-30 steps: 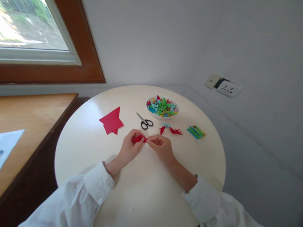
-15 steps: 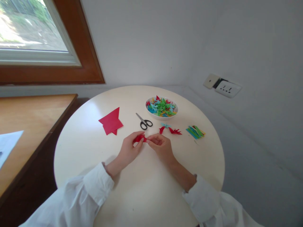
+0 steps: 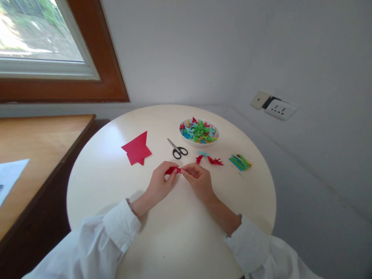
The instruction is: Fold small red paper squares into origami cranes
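Note:
A small piece of folded red paper [image 3: 172, 170] is pinched between my two hands above the round table. My left hand [image 3: 162, 180] is closed on its left part, covering some of it. At its right end, the fingertips of my right hand [image 3: 198, 179] squeeze a narrow tip. Just beyond my hands lie scissors [image 3: 178, 149] with black handles, blades pointing away to the left. Red folded paper pieces [image 3: 215, 161] and a light blue folded piece [image 3: 203, 154] rest past my right hand.
Red paper sheets [image 3: 138, 149] overlap at the left of the white round table [image 3: 174, 240]. A white bowl [image 3: 200, 144] heaped with colourful folded paper stands at the back. Coloured paper strips [image 3: 240, 162] lie to the right. A wooden desk [image 3: 43, 135] is at far left.
The red paper between my fingers has turned slightly and looks flatter. Both hands keep nearly the same place and hold.

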A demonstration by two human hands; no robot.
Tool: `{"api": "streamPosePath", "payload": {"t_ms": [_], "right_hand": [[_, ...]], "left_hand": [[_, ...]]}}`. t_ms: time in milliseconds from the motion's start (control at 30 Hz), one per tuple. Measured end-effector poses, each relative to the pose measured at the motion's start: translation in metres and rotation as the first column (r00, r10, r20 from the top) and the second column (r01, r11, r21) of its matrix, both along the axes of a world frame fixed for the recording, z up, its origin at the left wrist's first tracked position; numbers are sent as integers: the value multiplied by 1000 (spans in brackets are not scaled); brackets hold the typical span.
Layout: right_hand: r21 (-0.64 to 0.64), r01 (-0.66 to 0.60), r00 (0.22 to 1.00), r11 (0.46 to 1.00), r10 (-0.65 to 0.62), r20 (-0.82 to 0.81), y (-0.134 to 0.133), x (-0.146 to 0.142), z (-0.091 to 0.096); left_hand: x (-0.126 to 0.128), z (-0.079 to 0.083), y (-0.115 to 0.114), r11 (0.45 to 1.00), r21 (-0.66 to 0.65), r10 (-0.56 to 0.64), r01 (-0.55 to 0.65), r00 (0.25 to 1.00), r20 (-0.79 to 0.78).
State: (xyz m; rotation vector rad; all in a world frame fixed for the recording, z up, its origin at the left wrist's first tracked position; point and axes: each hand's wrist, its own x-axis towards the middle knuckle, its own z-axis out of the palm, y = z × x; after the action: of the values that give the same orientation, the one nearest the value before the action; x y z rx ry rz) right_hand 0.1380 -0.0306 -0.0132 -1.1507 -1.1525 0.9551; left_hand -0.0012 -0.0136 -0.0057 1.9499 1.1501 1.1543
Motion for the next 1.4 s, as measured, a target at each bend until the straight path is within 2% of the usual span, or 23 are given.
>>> {"api": "streamPosePath", "payload": {"t_ms": [667,800,933,1100,1400], "right_hand": [[36,12,997,999,-14,73,-3,-2,4],[82,22,988,996,-35,152,-3,0,3],[155,31,957,987,-74,279,-4,1,3],[220,25,937,975,-99,334,-5,1,5],[260,3,921,966,-104,376,-6,4,5]], "left_hand": [[2,1,-1,1000,11,12,-12,1000,-6],[1,2,-2,999,43,-2,6,995,-101],[0,5,-3,994,106,41,-16,971,-235],[0,7,-5,987,154,96,-54,954,-284],[2,15,-7,994,44,112,-104,962,-250]]}}
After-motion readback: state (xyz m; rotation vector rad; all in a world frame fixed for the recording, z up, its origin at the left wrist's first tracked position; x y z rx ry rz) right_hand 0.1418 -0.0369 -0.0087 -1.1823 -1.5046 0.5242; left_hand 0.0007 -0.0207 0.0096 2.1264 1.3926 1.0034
